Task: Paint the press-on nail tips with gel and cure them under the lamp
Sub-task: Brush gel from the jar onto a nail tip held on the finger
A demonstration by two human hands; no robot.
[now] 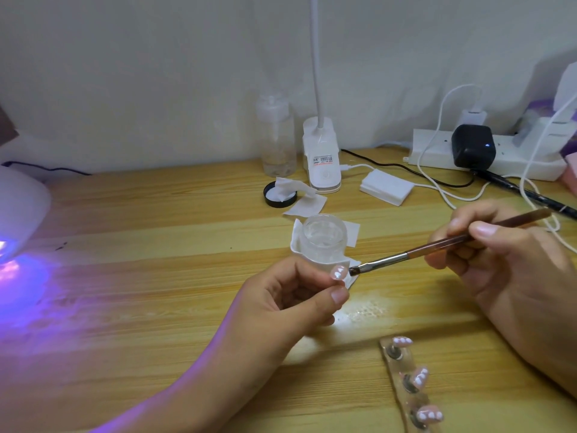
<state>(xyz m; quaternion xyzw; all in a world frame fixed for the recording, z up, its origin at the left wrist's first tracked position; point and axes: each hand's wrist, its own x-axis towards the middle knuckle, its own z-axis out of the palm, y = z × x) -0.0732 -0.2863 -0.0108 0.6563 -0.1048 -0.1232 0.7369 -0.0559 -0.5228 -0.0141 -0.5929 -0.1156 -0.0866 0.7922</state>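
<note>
The left hand [290, 295] is pinching a pink nail tip [338, 272] with white dots between thumb and forefinger, close to the middle of the view. The right hand [499, 260], at three o'clock, is gripping a brown-handled brush [406, 254] between curled fingers and thumb. The brush bristles are lying just beside the tip, at its three o'clock, and whether they are touching it cannot be told.

At the tip's twelve o'clock an open clear gel jar [323, 237] is sitting on a crumpled white wipe [352, 234] on the wooden counter [156, 245]. At five o'clock a clear holder strip [401, 385] is lying flat, carrying three more pink tips on pegs.

The curing lamp [22, 210] is glowing violet at nine o'clock. Toward twelve o'clock a clear bottle [276, 139], a white desk lamp base [321, 157], a black lid [279, 195] and a stack of white pads [385, 185] are standing near one another. At two o'clock a power strip [437, 151] is carrying a black adapter [473, 146].
</note>
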